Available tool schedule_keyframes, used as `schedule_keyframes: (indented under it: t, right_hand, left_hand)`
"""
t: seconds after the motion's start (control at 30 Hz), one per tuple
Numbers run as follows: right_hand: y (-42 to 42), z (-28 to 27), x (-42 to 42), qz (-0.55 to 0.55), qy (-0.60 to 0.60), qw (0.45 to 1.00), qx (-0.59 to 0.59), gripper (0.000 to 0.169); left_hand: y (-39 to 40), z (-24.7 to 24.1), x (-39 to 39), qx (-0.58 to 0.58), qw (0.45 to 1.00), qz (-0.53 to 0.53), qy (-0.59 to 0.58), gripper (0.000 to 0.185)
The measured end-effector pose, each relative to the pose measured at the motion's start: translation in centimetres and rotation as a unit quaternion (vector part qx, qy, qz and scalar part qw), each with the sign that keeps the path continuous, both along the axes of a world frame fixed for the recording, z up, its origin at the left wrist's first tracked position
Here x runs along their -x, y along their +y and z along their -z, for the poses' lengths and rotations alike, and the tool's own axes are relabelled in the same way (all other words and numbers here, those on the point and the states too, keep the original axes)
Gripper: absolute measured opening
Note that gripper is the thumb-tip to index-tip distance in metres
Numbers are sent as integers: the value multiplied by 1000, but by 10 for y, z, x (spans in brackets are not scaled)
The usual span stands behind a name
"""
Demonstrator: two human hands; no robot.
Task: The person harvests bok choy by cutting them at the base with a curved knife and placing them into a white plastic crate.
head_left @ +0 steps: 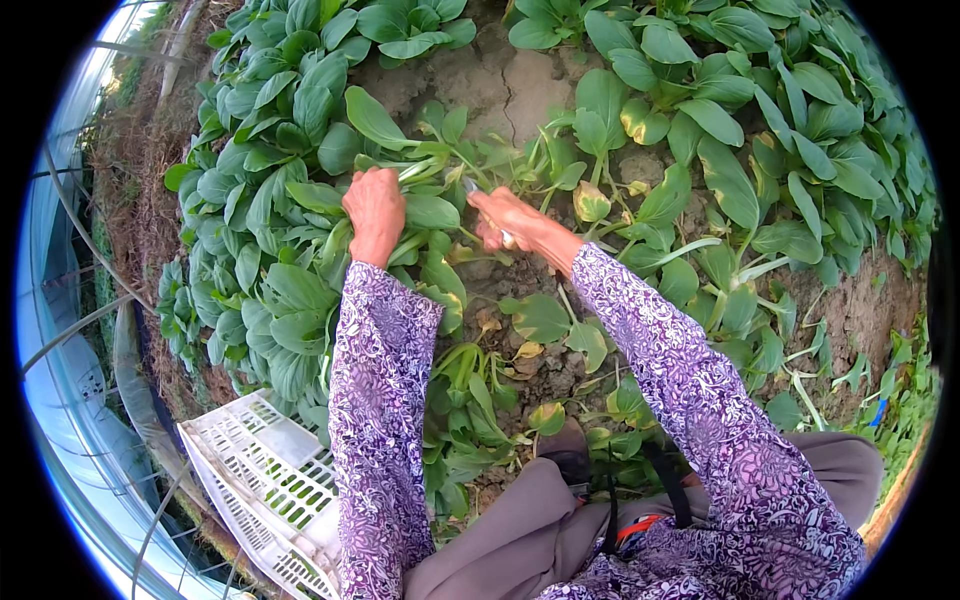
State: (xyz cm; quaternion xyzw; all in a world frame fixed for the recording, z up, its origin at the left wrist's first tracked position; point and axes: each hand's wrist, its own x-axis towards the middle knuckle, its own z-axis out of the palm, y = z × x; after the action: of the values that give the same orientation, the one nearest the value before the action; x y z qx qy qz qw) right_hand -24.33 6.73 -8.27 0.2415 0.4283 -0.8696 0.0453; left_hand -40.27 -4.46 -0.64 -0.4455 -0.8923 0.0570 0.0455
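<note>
My left hand [373, 210] is closed around the pale stalks of a leafy green plant [424, 169], likely bok choy, whose leaves spread to both sides of the fist. In my right hand [510, 219] is a small knife [470, 184]; its short blade points toward the base of those stalks. The handle is mostly hidden in the fingers. Whether the blade touches the stalks I cannot tell. Around the hands lie small weeds and loose, partly yellowed leaves [591, 202] on the soil.
A white slatted plastic crate [270, 480] stands at lower left. Dense rows of greens [300, 97] grow left and right, with cracked bare soil [487, 82] ahead. Cut leaves [739, 289] lie at right. Plastic greenhouse sheeting [52, 315] with metal hoops runs along the left.
</note>
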Motion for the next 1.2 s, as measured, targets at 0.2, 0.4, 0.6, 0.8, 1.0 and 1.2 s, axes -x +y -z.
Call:
schedule_keyframes:
  t: [0.2, 0.4, 0.6, 0.8, 1.0, 1.2]
  right_hand:
    - [19, -52, -82, 227, 15, 967, -115, 43]
    - [75, -156, -153, 363, 69, 880, -297, 31]
    - [115, -222, -187, 310, 131, 874, -350, 28]
    - [98, -224, -205, 183, 85, 918, -341, 42]
    - [74, -194, -202, 244, 51, 824, -509, 46]
    - [77, -208, -213, 263, 46, 897, -353, 51]
  left_hand:
    - [21, -39, -24, -189, 979, 65, 44, 19]
    - [29, -135, -89, -445, 772, -22, -454, 21]
    - [23, -157, -156, -433, 589, -67, -680, 24]
    - [23, -145, -185, -398, 577, -40, -712, 22]
    - [24, -150, -201, -393, 605, -55, -690, 23]
    - [16, -159, -207, -385, 597, -76, -700, 23]
